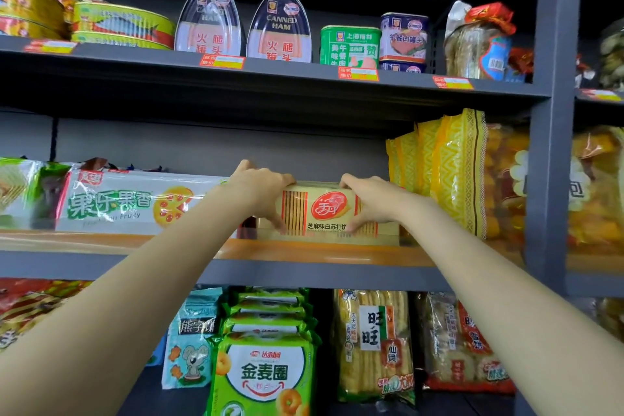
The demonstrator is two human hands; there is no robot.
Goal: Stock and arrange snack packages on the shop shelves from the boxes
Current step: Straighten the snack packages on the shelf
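Observation:
A cream soda cracker package [324,209] with a red round logo lies on the middle shelf [101,243]. My left hand [260,189] grips its left end, fingers over the top and thumb on the front. My right hand [368,199] grips its right part the same way. A long white and green fruit biscuit pack [131,203] lies just to its left. Tall yellow snack bags [452,172] stand to its right.
Ham tins [278,27], fish cans [121,25] and luncheon meat cans [403,37] fill the top shelf. The lower shelf holds green ring-biscuit bags [266,371], rice cracker packs [374,344] and a blue bear biscuit bag [192,344]. A grey upright post [550,145] divides the shelving on the right.

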